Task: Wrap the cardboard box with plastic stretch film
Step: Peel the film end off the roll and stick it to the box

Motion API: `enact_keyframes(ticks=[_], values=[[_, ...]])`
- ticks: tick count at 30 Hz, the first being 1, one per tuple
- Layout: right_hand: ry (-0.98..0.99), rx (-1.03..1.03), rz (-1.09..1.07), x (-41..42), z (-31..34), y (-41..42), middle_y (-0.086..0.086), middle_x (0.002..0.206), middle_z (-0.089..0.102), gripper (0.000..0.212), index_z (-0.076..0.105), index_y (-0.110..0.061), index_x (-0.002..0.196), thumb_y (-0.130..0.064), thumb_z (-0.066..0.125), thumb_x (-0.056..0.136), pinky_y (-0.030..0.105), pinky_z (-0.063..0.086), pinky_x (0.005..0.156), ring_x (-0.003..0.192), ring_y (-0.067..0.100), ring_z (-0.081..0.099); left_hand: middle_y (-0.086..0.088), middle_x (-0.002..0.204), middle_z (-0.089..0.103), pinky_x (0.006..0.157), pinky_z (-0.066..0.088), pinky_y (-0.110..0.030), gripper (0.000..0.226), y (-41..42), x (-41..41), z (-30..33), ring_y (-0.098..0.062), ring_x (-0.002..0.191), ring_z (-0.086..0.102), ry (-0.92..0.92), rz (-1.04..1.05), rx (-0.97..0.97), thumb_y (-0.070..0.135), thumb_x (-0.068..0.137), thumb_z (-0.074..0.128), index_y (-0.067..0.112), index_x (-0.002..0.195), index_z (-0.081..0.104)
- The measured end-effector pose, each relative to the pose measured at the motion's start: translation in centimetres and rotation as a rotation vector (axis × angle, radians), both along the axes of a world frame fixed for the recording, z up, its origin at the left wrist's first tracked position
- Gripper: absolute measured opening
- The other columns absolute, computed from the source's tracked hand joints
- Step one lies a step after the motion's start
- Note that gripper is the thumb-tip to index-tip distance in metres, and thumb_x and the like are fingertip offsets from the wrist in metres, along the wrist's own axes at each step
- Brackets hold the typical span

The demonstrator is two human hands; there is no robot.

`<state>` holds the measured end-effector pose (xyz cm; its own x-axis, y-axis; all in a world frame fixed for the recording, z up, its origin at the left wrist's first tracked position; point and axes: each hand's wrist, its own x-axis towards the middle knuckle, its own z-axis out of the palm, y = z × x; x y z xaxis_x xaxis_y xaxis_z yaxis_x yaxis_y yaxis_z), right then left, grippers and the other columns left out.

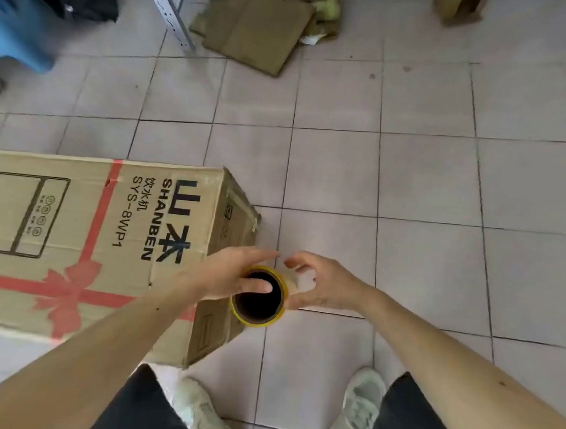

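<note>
The cardboard box (84,248) lies on its side on the tiled floor (410,175), filling the 9 o'clock side of the view, its printed face up and a red ribbon pattern across it. Just beside its near right corner, at about 6 o'clock from centre, the left hand (235,274) grips a roll (259,297) with a yellow rim, thumb hooked into the dark core. The right hand (320,283) touches the roll from 3 o'clock, fingers curled at its edge, pinching clear film. Flattened cardboard (253,30) lies at 12 o'clock.
</note>
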<state>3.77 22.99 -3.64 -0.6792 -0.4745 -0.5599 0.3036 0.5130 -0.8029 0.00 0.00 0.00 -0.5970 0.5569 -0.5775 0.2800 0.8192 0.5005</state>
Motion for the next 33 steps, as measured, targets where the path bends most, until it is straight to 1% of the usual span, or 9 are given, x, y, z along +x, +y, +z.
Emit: enact_keyframes(ticks=[3, 6, 10, 14, 17, 19, 22, 27, 33], values=[[0.071, -0.039, 0.056, -0.7, -3.1, -0.3, -0.013, 0.119, 0.055, 0.077, 0.052, -0.029, 0.116, -0.045, 0.092, 0.052, 0.020, 0.046, 0.092, 0.113, 0.004, 0.053, 0.010, 0.139, 0.060, 0.103, 0.045, -0.030, 0.058, -0.2, -1.5, -2.5, -0.009, 0.123, 0.057, -0.039, -0.110, 0.123, 0.054, 0.093, 0.059, 0.038, 0.147, 0.045], [0.185, -0.089, 0.095, -1.3, -6.4, -1.1, -0.008, 0.108, 0.055, 0.061, 0.058, -0.024, 0.092, -0.039, 0.095, 0.047, 0.035, 0.051, 0.094, 0.105, 0.012, 0.055, 0.018, 0.122, 0.069, 0.094, 0.050, -0.022, 0.048, -0.4, -2.3, -3.3, 0.003, 0.110, 0.063, -0.060, -0.109, 0.153, 0.053, 0.093, 0.058, 0.028, 0.134, 0.064], [0.275, -0.292, 0.045, -2.3, -8.3, -1.4, -0.005, 0.093, 0.057, 0.040, 0.064, -0.016, 0.073, -0.022, 0.096, 0.050, 0.046, 0.051, 0.091, 0.090, 0.019, 0.059, 0.009, 0.110, 0.075, 0.084, 0.051, -0.015, 0.043, -1.3, -3.0, -4.2, 0.003, 0.100, 0.067, 0.119, -0.128, 0.221, 0.044, 0.098, 0.054, 0.014, 0.125, 0.070], [0.257, -0.441, -0.012, -4.4, -9.1, -1.3, 0.009, 0.086, 0.066, 0.019, 0.068, -0.014, 0.074, -0.004, 0.084, 0.069, 0.050, 0.053, 0.086, 0.081, 0.020, 0.063, 0.016, 0.107, 0.074, 0.084, 0.052, -0.016, 0.044, -2.5, -4.3, -4.6, 0.001, 0.101, 0.068, 0.229, -0.078, 0.259, 0.042, 0.101, 0.049, 0.011, 0.124, 0.070], [0.256, -0.489, 0.036, -5.8, -9.3, -1.2, 0.009, 0.091, 0.066, 0.012, 0.068, -0.015, 0.083, -0.005, 0.074, 0.080, 0.045, 0.053, 0.091, 0.087, 0.019, 0.064, 0.017, 0.108, 0.073, 0.084, 0.050, -0.011, 0.037, -2.8, -4.7, -4.6, 0.002, 0.102, 0.067, 0.282, -0.043, 0.243, 0.037, 0.102, 0.050, 0.013, 0.123, 0.069], [0.239, -0.487, 0.071, -6.4, -9.0, -1.1, 0.011, 0.093, 0.065, 0.006, 0.066, -0.012, 0.086, -0.007, 0.069, 0.085, 0.042, 0.052, 0.093, 0.089, 0.020, 0.062, 0.015, 0.110, 0.072, 0.085, 0.051, -0.014, 0.043, -2.8, -4.8, -4.3, 0.001, 0.103, 0.067, 0.339, -0.059, 0.209, 0.044, 0.100, 0.050, 0.015, 0.124, 0.070], [0.223, -0.508, 0.047, -6.8, -8.4, -0.5, 0.012, 0.091, 0.066, 0.010, 0.062, -0.011, 0.086, -0.002, 0.063, 0.089, 0.034, 0.052, 0.087, 0.088, 0.020, 0.062, 0.012, 0.111, 0.072, 0.086, 0.053, -0.018, 0.044, -2.8, -5.2, -3.5, -0.001, 0.104, 0.067, 0.377, -0.086, 0.152, 0.044, 0.101, 0.048, 0.015, 0.126, 0.069], [0.224, -0.568, 0.068, -7.0, -8.0, -0.6, 0.004, 0.092, 0.065, 0.029, 0.058, -0.014, 0.094, -0.009, 0.077, 0.072, 0.028, 0.055, 0.080, 0.088, 0.017, 0.061, 0.011, 0.109, 0.074, 0.087, 0.051, -0.015, 0.042, -3.0, -5.5, -3.1, 0.003, 0.103, 0.065, 0.394, -0.032, 0.142, 0.040, 0.096, 0.047, 0.017, 0.123, 0.070], [0.228, -0.672, -0.039, -7.9, -8.7, -2.3, 0.001, 0.086, 0.063, 0.018, 0.060, -0.012, 0.092, 0.003, 0.067, 0.085, 0.026, 0.054, 0.070, 0.078, 0.012, 0.061, 0.019, 0.110, 0.072, 0.088, 0.052, -0.017, 0.037, -2.8, -5.9, -3.3, 0.003, 0.106, 0.066, 0.380, -0.016, 0.154, 0.040, 0.097, 0.047, 0.027, 0.125, 0.067]])
